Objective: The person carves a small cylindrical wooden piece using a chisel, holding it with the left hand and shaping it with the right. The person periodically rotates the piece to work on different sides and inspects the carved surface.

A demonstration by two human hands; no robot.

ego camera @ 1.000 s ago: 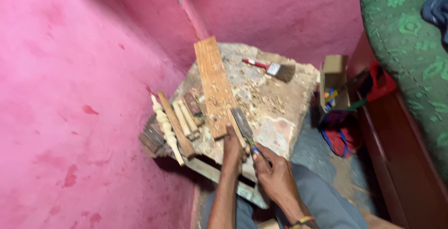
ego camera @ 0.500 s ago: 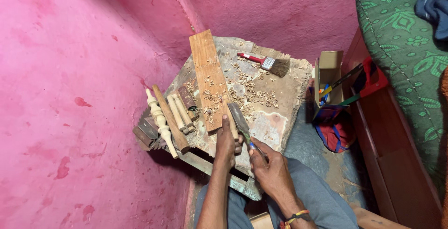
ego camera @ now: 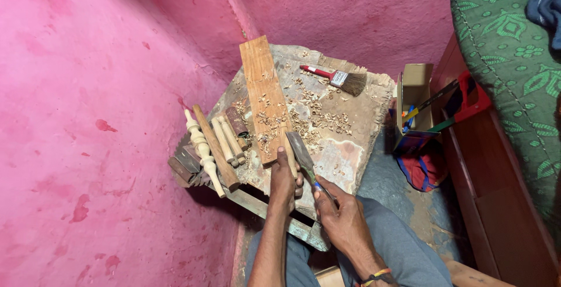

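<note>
Head view shows pink walls (ego camera: pixel 87 117) at left and top, and in the centre a worn stone slab (ego camera: pixel 350 147) covered with wood chips. My left hand (ego camera: pixel 284 183) presses the near end of the long plank (ego camera: pixel 266 97). My right hand (ego camera: pixel 345 217) grips closed around the chisel (ego camera: pixel 304 155). At right stands an open cardboard box (ego camera: pixel 414 97), brown, with a blue bottom.

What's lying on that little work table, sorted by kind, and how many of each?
Wooden plank: 1
Paintbrush: 1
Turned wooden spindle: 1
Plain wooden sticks: about 3
File, held in the right hand, steadied by the left hand: 1
Total: about 7
</note>
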